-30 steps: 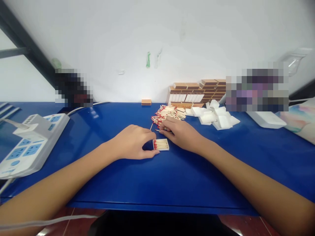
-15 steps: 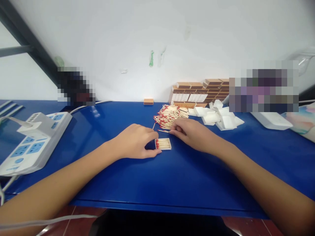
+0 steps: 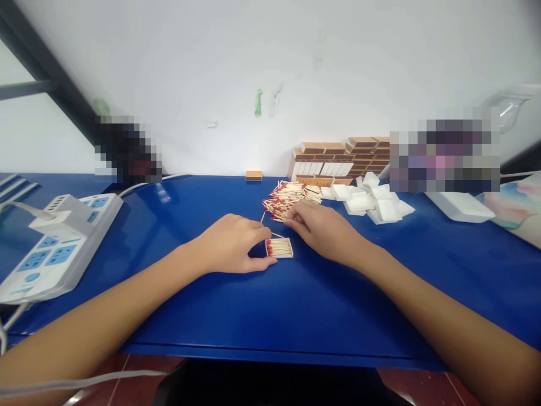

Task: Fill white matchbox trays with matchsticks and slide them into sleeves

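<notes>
My left hand (image 3: 236,242) rests on the table, its thumb and forefinger closed about the left end of a small white matchbox tray (image 3: 292,248). Matches (image 3: 279,247) lie side by side in that tray, red heads to the left. A loose match (image 3: 277,235) is just behind the tray, close to my left fingertip. My right hand (image 3: 323,228) is pinched at the front edge of a heap of red-headed matches (image 3: 296,194); whatever sits between its fingertips is too small to make out.
Empty white trays (image 3: 378,203) are piled right of the heap. Brown matchboxes (image 3: 329,158) are stacked against the wall, and a single matchbox (image 3: 254,175) lies left of them. A white power strip (image 3: 63,254) occupies the left side of the blue table (image 3: 253,316).
My right hand has shifted slightly left and away from me, toward the heap. The loose match now lies nearer the tray, at a different angle. My left hand stays on the tray.
</notes>
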Motion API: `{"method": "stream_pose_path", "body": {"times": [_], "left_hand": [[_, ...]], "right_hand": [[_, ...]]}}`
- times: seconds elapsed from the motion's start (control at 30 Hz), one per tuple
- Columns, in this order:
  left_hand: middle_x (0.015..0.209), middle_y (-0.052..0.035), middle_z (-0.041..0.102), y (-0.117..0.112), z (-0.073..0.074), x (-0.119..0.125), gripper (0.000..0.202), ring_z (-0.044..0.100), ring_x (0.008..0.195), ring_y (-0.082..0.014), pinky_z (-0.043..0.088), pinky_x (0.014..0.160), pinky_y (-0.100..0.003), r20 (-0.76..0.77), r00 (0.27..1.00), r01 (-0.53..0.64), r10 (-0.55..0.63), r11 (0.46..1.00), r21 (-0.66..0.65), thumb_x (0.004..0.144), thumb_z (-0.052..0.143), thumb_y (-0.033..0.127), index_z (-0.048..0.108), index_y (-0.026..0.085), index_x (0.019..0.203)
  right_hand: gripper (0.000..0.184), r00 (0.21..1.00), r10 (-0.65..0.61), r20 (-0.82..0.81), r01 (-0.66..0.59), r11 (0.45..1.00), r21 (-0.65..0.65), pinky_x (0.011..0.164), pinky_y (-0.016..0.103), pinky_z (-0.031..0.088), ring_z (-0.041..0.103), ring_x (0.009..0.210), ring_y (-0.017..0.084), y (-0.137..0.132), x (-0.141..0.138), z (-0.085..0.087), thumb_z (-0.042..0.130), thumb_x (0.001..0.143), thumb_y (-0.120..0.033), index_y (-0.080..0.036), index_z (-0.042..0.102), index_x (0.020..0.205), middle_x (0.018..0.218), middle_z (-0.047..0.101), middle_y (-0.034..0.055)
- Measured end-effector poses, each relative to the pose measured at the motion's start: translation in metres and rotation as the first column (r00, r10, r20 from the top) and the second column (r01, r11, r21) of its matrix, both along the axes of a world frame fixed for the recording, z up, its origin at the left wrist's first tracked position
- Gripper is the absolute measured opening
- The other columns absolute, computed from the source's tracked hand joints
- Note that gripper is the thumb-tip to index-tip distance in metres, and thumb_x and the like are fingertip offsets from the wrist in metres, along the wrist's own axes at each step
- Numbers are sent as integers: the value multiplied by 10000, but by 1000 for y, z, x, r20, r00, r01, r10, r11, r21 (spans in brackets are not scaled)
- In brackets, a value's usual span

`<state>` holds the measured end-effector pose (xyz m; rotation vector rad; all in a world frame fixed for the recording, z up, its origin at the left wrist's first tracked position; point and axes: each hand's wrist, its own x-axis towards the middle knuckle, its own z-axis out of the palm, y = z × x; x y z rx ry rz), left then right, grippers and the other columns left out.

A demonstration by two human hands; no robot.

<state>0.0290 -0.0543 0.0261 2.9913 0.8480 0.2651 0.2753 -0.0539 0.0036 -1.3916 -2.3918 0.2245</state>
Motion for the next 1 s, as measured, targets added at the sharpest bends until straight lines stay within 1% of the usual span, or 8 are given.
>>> {"method": "stream_pose_path", "body": {"times": [0.13,0.23,0.3,0.4,0.57,0.73,0.87,1.0], "left_hand": [[817,-17,728,-3,3,1,329,656,693,-175,360,583,-306,-8,1000,4,-4,1000,-9,929,638,491,726,175,953],[780,-15,715,-9,8,2,310,630,649,-166,341,563,-306,-16,1000,19,-19,999,-29,888,660,475,709,171,850],[753,-12,701,-11,12,2,294,613,631,-159,335,556,-302,-19,999,27,-28,998,-51,859,675,460,692,174,793],[738,-5,688,-9,17,0,258,597,620,-149,346,560,-291,-4,1000,12,-13,996,-89,826,691,438,701,182,802],[724,5,669,-1,22,-4,236,558,600,-135,343,564,-281,-2,999,-39,39,994,-104,809,688,425,706,191,794],[736,11,670,2,19,-4,251,556,603,-131,338,570,-279,-17,998,-63,61,992,-112,836,683,443,712,195,822],[769,-4,692,6,15,-5,291,595,638,-149,333,579,-282,-49,995,-91,88,992,-83,881,662,470,724,186,884],[783,-13,699,6,12,-5,337,614,660,-163,328,583,-288,-71,994,-88,85,995,-50,909,647,507,719,178,904]], "right_hand": [[167,998,35,-58,-39,996,-78,663,310,366,546,751,178,-3,-13,0,527,1019,-268,-212,542,863,917,657,57],[190,995,54,-87,-65,990,-128,659,305,363,542,747,172,-5,-15,1,536,1021,-283,-213,545,844,896,658,47],[188,992,66,-110,-80,988,-130,662,304,370,548,758,173,-6,-14,1,545,1026,-330,-216,566,878,899,658,43],[173,991,77,-108,-88,991,-103,670,307,384,559,786,184,-8,-13,1,612,994,-384,-215,589,966,926,654,46],[110,997,67,-33,-71,988,-136,702,313,406,582,831,194,-9,-16,4,567,1011,-264,-208,590,920,961,661,61],[124,1000,18,12,-17,992,-124,748,325,424,600,885,211,-4,-8,5,509,1039,-231,-195,579,943,1048,661,89],[137,995,74,-63,-80,993,-93,743,314,427,595,873,202,-7,-3,9,505,1047,-252,-200,570,938,1013,651,76],[104,995,99,6,-97,987,-128,698,305,398,597,833,191,-17,-14,14,521,1036,-215,-200,576,949,980,661,55]]}}
